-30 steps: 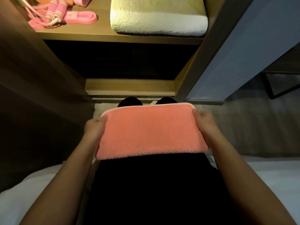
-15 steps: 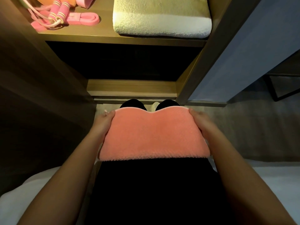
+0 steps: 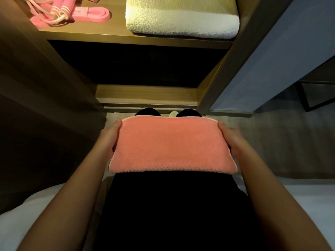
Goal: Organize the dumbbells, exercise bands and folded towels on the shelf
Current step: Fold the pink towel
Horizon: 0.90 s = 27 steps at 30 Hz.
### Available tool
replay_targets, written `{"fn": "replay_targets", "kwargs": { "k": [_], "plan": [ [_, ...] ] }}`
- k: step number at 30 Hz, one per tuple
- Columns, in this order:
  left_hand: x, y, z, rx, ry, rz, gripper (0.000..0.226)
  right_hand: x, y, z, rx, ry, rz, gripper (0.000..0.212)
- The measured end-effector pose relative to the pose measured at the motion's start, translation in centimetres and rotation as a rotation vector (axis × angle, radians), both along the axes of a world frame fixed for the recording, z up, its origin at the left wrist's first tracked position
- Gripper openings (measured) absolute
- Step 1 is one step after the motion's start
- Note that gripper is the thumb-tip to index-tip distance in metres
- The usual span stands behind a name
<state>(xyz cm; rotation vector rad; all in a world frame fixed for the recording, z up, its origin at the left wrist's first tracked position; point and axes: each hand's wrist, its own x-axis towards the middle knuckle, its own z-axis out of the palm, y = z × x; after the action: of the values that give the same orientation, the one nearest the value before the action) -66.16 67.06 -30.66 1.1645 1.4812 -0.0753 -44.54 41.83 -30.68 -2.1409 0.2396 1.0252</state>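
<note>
A folded salmon-pink towel (image 3: 172, 145) is held flat in front of my body, below the shelf. My left hand (image 3: 108, 137) grips its left end and my right hand (image 3: 231, 137) grips its right end. On the lit wooden shelf (image 3: 112, 32) above lies a folded white towel (image 3: 183, 20) at the right. Pink exercise bands (image 3: 90, 15) and a pink-handled skipping rope (image 3: 59, 11) lie at the shelf's left. No dumbbells are in sight.
Below the lit shelf is a dark compartment (image 3: 137, 64) over a wooden base board (image 3: 145, 96). A wooden side panel (image 3: 36, 73) stands left, a blue-grey wall (image 3: 282, 51) right. White bedding (image 3: 299, 192) lies at both lower corners.
Both hands have slid toward the far corners of the pink towel, and its far edge now lies flatter. The towel stays at about the same height.
</note>
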Motion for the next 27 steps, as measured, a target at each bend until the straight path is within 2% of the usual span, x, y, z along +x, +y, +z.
{"fn": "replay_targets", "kwargs": {
  "k": [3, 5, 7, 11, 14, 16, 21, 23, 25, 27],
  "plan": [
    [-2.0, -0.6, 0.5, -0.133, -0.026, -0.069, 0.047, -0.6, -1.4, 1.1, 0.06, 0.134, -0.019, 0.049],
    [-3.2, -1.0, 0.4, -0.117, 0.012, -0.137, 0.042, -1.3, -1.9, 1.6, 0.06, 0.132, 0.003, 0.046],
    [-3.5, -1.5, 0.2, 0.002, 0.029, -0.246, 0.035, -2.2, -1.7, 1.8, 0.02, 0.03, 0.07, 0.046],
    [-2.6, -2.2, 0.5, 0.385, 0.071, -0.344, 0.033, -2.9, -1.0, 1.8, -0.035, -0.375, 0.185, 0.045],
    [-2.6, -1.2, 0.8, 0.512, 0.085, -0.347, 0.034, -1.8, -1.6, 2.0, -0.076, -0.378, 0.143, 0.043],
    [-2.6, -1.1, 0.7, 0.47, 0.094, -0.379, 0.035, -1.5, -1.9, 1.8, -0.091, -0.293, 0.172, 0.045],
    [-4.0, -1.4, 0.8, 0.077, 0.065, -0.299, 0.037, -2.1, -3.5, 2.0, -0.04, 0.043, 0.051, 0.059],
    [-4.5, -2.0, 1.0, 0.029, 0.072, -0.295, 0.037, -2.4, -4.3, 2.3, -0.046, 0.113, 0.064, 0.061],
    [-4.6, -2.9, 0.9, 0.132, 0.081, -0.336, 0.038, -3.0, -4.4, 2.1, -0.069, 0.025, 0.143, 0.056],
    [-4.7, -3.3, 0.9, 0.315, 0.067, -0.347, 0.037, -3.6, -4.0, 2.2, -0.076, -0.207, 0.212, 0.048]
  ]
}}
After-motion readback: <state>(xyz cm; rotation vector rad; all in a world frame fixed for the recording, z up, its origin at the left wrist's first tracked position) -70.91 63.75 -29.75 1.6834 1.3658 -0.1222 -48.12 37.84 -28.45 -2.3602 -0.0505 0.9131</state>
